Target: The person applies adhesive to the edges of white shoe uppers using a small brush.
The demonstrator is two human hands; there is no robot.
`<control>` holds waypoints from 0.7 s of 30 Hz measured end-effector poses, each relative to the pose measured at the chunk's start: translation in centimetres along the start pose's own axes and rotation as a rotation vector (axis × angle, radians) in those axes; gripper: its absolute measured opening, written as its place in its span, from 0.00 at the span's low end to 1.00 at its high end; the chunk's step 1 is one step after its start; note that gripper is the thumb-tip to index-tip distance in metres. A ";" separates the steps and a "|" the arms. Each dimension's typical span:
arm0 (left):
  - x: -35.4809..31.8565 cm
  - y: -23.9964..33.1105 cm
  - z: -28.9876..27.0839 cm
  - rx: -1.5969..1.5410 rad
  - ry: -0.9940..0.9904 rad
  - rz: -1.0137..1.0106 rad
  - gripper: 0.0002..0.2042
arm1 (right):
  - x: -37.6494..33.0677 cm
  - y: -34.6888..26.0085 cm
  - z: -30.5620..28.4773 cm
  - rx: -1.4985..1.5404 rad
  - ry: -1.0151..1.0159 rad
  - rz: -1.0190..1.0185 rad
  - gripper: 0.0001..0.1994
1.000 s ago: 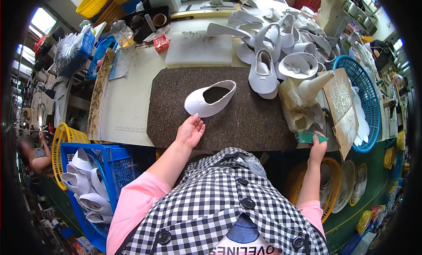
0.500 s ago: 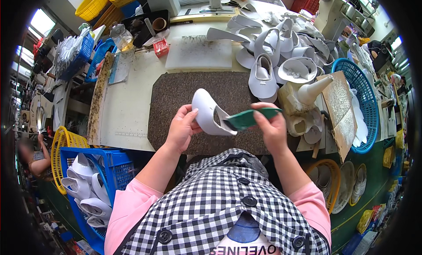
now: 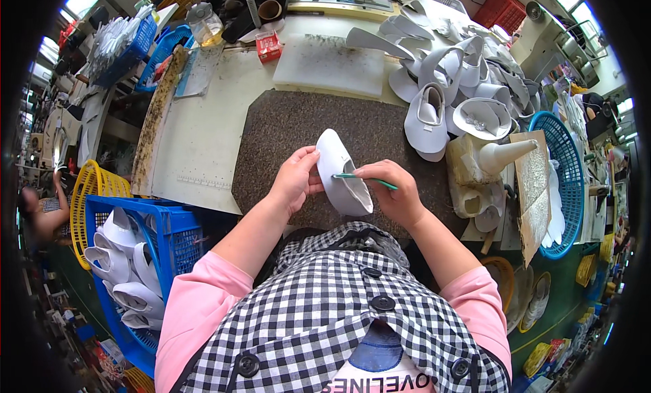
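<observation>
A white shoe upper (image 3: 333, 161) stands tilted above the dark board, its opening toward the right. My left hand (image 3: 295, 181) grips it by the left side, fingers and thumb closed on the edge. In my right hand (image 3: 395, 191) is a thin, flat green tool (image 3: 384, 183), pinched between thumb and fingers and seen edge-on. Its far end reaches the opening of the upper; whether it touches the inside I cannot tell. Both hands are over the near part of the brown speckled board (image 3: 291, 132).
Several white uppers (image 3: 426, 118) are heaped at the back right, beside a block with a cone-shaped post (image 3: 505, 155). A blue round basket (image 3: 566, 189) is on the right. More uppers fill a blue crate (image 3: 180, 240) at lower left. A white slab (image 3: 329, 71) lies behind the board.
The green tool has turned from its broad face to its edge, and my right hand has moved left to the upper's opening. The upper has become more upright; the whole view has shifted slightly.
</observation>
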State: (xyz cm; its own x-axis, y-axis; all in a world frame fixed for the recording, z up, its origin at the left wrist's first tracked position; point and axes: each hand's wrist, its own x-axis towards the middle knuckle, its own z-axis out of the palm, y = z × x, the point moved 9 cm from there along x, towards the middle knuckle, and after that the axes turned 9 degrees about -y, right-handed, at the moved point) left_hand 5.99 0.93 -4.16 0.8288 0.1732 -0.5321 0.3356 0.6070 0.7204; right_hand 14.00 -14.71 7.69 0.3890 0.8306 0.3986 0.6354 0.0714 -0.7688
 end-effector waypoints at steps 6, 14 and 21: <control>3.2 -0.3 -0.3 0.072 0.012 -0.033 0.14 | -3.3 2.0 1.9 -0.262 -0.359 0.080 0.20; 5.8 -0.3 2.6 0.164 -0.037 -0.038 0.15 | -2.4 -0.5 1.3 -0.364 -0.140 -0.145 0.19; 6.9 -1.8 2.5 0.190 0.019 -0.016 0.14 | -9.3 1.7 1.9 -0.242 -0.283 -0.012 0.16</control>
State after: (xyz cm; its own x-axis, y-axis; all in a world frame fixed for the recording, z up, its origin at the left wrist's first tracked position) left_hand 12.25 -0.92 -8.00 0.8148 0.1806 -0.5509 0.4282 0.4530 0.7819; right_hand 10.23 -21.27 1.75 0.2024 0.9526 0.2272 0.7916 -0.0226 -0.6106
